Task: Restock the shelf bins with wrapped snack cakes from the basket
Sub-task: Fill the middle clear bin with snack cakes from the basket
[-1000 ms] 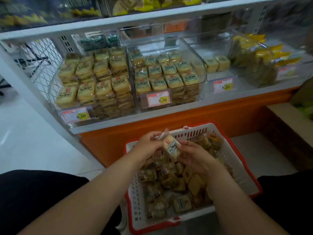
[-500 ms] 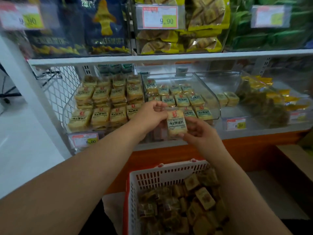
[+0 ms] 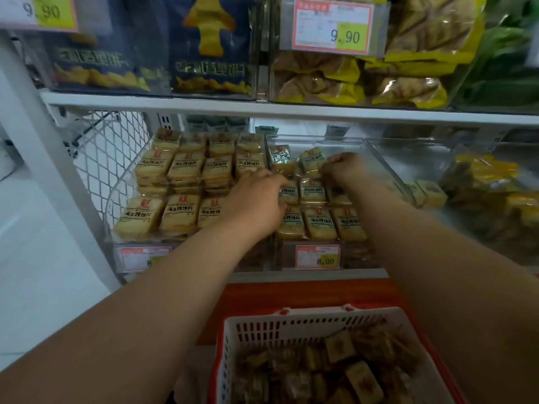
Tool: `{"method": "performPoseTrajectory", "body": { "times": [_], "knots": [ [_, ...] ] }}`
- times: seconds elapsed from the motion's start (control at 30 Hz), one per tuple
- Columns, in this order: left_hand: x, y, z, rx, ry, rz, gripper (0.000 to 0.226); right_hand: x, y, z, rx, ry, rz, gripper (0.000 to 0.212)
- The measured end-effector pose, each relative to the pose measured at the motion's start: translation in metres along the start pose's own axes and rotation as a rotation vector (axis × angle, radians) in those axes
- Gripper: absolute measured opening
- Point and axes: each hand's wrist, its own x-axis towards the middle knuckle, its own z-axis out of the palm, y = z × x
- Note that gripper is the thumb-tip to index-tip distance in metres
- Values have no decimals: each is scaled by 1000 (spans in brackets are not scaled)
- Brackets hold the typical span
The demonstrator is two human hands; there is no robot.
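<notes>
Plainly we are mid-task: nearest us the basket [image 3: 250, 330] still holds a heap of wrapped cakes [image 3: 363, 380], so plenty remains; beyond it the two clear bins [image 3: 382, 158] on the shelf look largely stocked. Our left hand [image 3: 256, 199] rests curled over the middle rows, its grasp hidden from us; farther back, our right hand [image 3: 341, 166] pinches one cake [image 3: 312, 161] into the back row.

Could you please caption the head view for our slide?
Both hands place a wrapped snack cake in the middle clear bin above the basket.
</notes>
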Motion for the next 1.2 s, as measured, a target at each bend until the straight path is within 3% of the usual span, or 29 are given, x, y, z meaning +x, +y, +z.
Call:
{"method": "performPoseTrajectory", "body": {
  "times": [0.2,0.63,0.77,0.9,1.03,1.1,1.2],
  "knots": [
    [3,4,5,-10,-1,11,46,21,-5,13,-294,-25,-68,14],
    [7,12,2,-62,-15,-63,42,20,3,16,-266,24,-107,25],
    [-1,17,0,-64,-6,-64,41,-4,2,3,-264,43,-108,60],
    [-26,29,10,-78,80,-29,36,-54,15,-13,-61,66,-127,39],
    [-62,42,33,-139,363,140,24,-132,52,-19,140,116,-222,9],
    [-90,49,57,-258,444,143,17,-169,85,-17,167,152,-266,7],
    [-142,45,115,-364,308,55,15,-214,147,-4,133,230,-234,9]
  ]
}}
